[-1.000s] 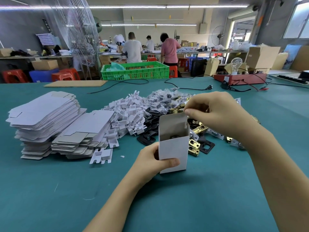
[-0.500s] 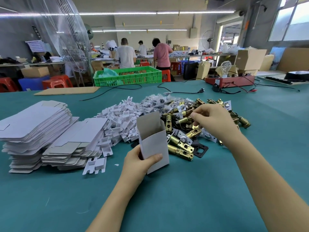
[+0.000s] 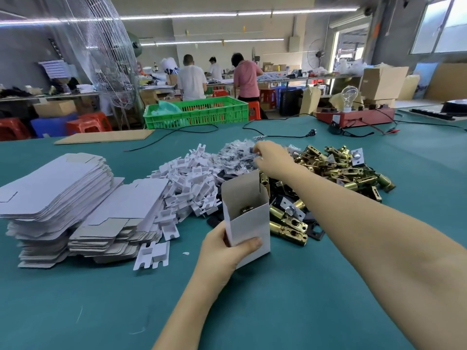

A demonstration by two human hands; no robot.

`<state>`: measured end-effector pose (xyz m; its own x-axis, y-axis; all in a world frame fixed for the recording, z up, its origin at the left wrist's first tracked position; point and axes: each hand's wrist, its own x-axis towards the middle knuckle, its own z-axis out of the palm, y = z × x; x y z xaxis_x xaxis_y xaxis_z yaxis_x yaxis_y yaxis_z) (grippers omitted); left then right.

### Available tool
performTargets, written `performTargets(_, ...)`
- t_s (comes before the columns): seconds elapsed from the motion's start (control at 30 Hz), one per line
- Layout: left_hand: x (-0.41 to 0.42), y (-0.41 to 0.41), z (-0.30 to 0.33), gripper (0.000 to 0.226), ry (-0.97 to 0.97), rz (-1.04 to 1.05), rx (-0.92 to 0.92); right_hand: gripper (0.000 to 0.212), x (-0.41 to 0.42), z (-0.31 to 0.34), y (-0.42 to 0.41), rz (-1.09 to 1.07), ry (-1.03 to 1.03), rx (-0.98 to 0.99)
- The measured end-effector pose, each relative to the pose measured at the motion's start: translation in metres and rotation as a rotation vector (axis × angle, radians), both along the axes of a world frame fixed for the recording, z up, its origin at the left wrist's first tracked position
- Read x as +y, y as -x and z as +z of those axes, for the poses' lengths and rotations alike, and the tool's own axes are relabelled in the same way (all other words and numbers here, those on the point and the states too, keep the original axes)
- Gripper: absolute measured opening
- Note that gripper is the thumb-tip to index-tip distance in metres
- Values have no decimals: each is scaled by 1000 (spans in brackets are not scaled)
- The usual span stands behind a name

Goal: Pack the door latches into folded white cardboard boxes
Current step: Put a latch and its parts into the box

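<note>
Moved up to the shiny bags (image 3: 237,157) at frame centre: right hand (image 3: 274,160), fingers curled, hold unclear. Left hand (image 3: 222,251) grips light, bendy box (image 3: 246,215); best held low.

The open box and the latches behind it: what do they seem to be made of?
The open box looks like thin white cardboard, matte, with a greyish inside and sharp fold lines. The latches look like metal with a shiny brass-coloured finish; bright glints suggest plating, though the base metal cannot be told.
</note>
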<state>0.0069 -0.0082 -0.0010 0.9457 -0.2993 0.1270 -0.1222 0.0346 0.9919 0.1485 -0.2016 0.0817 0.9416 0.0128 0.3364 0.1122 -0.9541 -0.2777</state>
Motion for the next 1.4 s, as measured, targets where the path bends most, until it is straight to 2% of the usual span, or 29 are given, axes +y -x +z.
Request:
performTargets(0.13,1,0,1,36,4,-2,-7,29,3,-16,-23,65,144,138)
performTargets(0.27,1,-1,0,35,-11,-1,-9,44,-1,-26,-37,90,271,268)
performTargets(0.37,2,-3,-2,34,-15,6,-5,46,-1,-28,-41,94,316,296)
performTargets(0.57,2,-3,-1,35,-26,2,-9,41,4,-25,-29,109,149,192)
performTargets(0.7,1,-4,-2,37,-10,6,-4,41,10,-7,9,129,-198,-65)
performTargets(0.83,0,-1,0,39,-22,25,9,39,4,14,77,134,-391,-323)
performTargets(1.0,-1,4,4,38,-84,-8,17,41,-12,41,152,184,-689,-297)
performTargets(1.1,-2,8,5,38,-124,-68,-8,35,-12,53,180,203,-833,-334)
performTargets(1.2,-2,9,4,41,-114,-69,2,27,-6,59,192,186,-864,-369)
performTargets(1.27,-2,8,5,43,-101,-76,10,26,1,59,195,215,-852,-325)
performTargets(1.4,-2,8,6,45,-79,-106,29,30,12,59,195,407,-714,-215)
